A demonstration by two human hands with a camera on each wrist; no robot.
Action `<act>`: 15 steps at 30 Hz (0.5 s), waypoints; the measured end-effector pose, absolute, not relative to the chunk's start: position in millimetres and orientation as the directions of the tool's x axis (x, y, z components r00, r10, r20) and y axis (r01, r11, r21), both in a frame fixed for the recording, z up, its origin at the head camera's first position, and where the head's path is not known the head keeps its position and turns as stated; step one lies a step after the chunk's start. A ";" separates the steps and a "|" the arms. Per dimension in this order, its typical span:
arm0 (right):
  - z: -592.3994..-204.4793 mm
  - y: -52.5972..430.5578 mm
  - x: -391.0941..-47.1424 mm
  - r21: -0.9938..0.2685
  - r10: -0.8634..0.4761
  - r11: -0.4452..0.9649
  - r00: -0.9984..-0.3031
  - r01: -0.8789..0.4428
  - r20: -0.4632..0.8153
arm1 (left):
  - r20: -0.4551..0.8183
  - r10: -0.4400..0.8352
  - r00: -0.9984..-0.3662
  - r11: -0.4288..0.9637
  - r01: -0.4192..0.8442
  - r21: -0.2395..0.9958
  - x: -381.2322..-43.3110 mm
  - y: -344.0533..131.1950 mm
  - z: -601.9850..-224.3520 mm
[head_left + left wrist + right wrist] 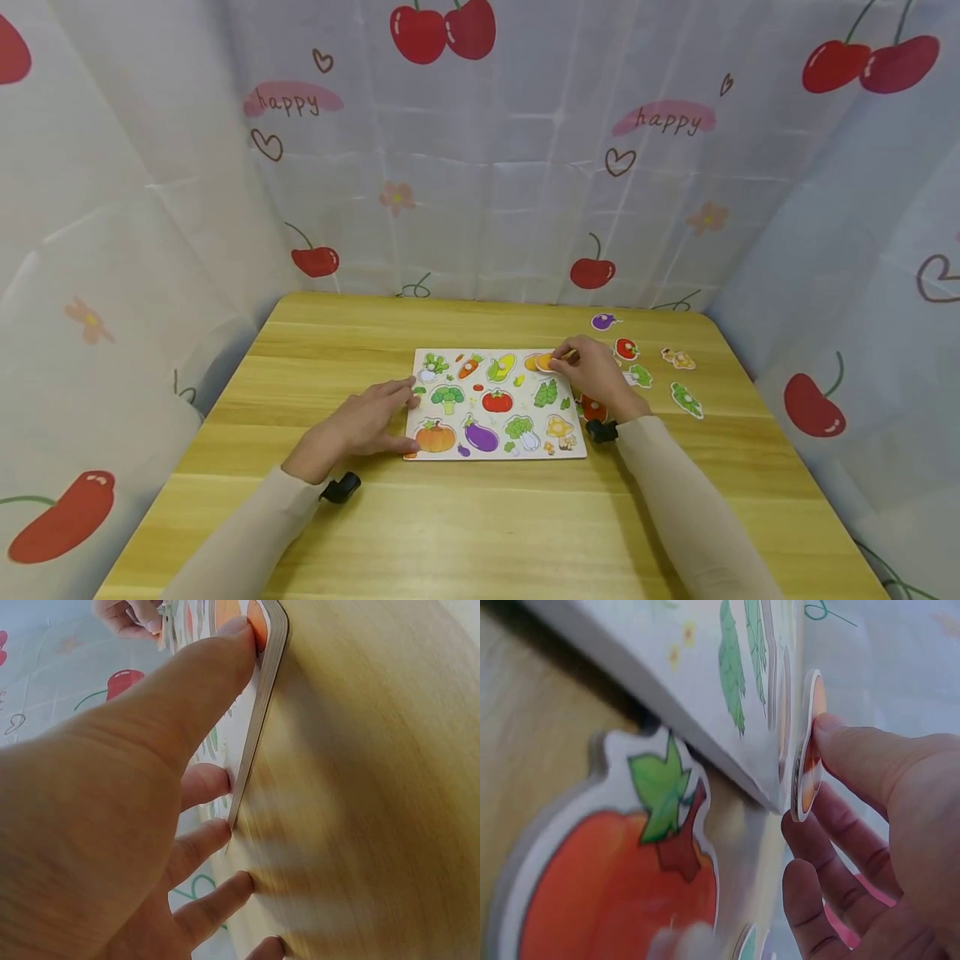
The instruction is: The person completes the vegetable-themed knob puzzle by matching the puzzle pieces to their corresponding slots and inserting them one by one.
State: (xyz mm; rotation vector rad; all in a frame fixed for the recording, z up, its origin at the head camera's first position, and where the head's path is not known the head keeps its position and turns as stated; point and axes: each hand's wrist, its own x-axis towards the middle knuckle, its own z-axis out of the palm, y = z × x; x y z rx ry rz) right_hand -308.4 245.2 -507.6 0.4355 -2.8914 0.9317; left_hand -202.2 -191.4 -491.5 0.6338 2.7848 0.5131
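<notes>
Pale sleeves (pixel 690 508), right hand (pixel 597 375) pinching orange piece (pixel 544 363) at fingertips (over puzzle board (pixel 491 456)), left hand (pixel 356 427) spread, touching board

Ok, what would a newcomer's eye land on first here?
Probably the white puzzle board of bright vegetables on the wooden table, with the left hand touching its left edge. Next, the right hand pinching an orange piece at the board's far right corner. Behind, big red cherries stand out on the pale curtain.
</notes>
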 end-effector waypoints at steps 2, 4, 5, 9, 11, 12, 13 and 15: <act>-508.8 242.6 -310.4 -0.561 -0.242 0.779 -0.959 -0.282 0.147 | -0.149 0.457 -0.877 0.844 0.374 0.386 -202.6 -191.5 -491.7; -510.0 240.5 -311.9 -0.558 -0.238 0.783 -0.961 -0.277 0.142 | -0.147 0.458 -0.877 0.843 0.376 0.384 -202.9 -191.6 -492.4; -510.8 239.6 -312.7 -0.557 -0.234 0.785 -0.962 -0.271 0.139 | -0.146 0.460 -0.876 0.843 0.378 0.383 -203.0 -191.7 -492.6; -512.3 235.8 -314.9 -0.566 -0.218 0.786 -0.968 -0.248 0.121 | -0.140 0.464 -0.875 0.840 0.385 0.381 -203.3 -191.8 -493.2; -512.3 233.6 -315.8 -0.573 -0.216 0.784 -0.970 -0.239 0.110 | -0.139 0.464 -0.875 0.840 0.385 0.383 -203.4 -191.7 -493.2; -512.0 232.5 -316.0 -0.578 -0.215 0.781 -0.971 -0.236 0.106 | -0.139 0.464 -0.875 0.840 0.385 0.383 -203.5 -191.7 -493.2; -511.8 231.3 -316.3 -0.581 -0.216 0.779 -0.971 -0.235 0.103 | -0.140 0.464 -0.875 0.839 0.384 0.385 -203.6 -191.7 -493.2; -511.5 229.5 -317.1 -0.580 -0.219 0.780 -0.970 -0.237 0.102 | -0.143 0.463 -0.875 0.839 0.381 0.388 -203.9 -191.7 -493.4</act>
